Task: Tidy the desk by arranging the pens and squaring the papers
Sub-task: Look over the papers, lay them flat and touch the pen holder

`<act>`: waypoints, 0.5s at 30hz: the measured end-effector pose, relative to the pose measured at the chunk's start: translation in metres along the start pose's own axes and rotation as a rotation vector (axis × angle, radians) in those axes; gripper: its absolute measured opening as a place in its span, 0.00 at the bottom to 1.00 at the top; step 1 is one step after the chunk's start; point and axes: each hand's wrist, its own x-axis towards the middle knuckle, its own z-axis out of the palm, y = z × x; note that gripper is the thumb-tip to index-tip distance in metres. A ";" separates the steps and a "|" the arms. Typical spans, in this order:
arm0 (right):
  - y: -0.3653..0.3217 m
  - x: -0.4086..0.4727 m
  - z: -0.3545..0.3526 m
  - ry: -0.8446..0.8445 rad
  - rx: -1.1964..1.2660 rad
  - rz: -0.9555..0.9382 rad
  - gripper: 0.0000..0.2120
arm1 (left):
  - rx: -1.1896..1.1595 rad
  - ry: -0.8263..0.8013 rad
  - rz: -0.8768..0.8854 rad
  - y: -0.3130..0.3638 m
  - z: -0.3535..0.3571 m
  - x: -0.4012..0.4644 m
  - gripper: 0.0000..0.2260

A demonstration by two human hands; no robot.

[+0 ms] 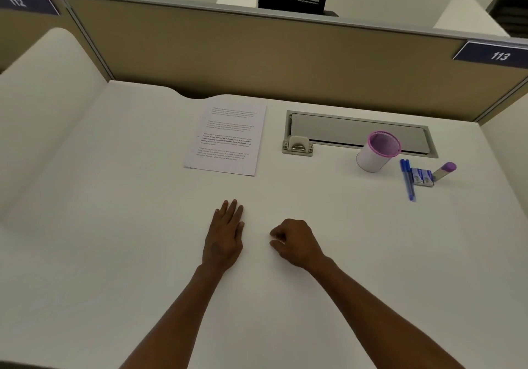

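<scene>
On the desk (143, 254) both hands rest apart, holding nothing; papers (225, 138) beyond

Only two things are actually readable: "112" on the blue tag (27, 2) at the partition's far left corner, and "113" on the matching blue tag (495, 55) at its right end. The printed sheet (227, 137) near the desk's back edge has text, way too small to read.
</scene>
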 end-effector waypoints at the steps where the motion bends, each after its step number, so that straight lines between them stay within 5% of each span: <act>1: -0.001 -0.001 0.002 0.004 -0.031 -0.005 0.07 | 0.012 -0.007 0.005 -0.001 0.000 0.000 0.21; 15: -0.013 -0.003 0.013 0.065 -0.130 -0.048 0.06 | 0.061 -0.031 -0.018 0.000 0.002 0.000 0.21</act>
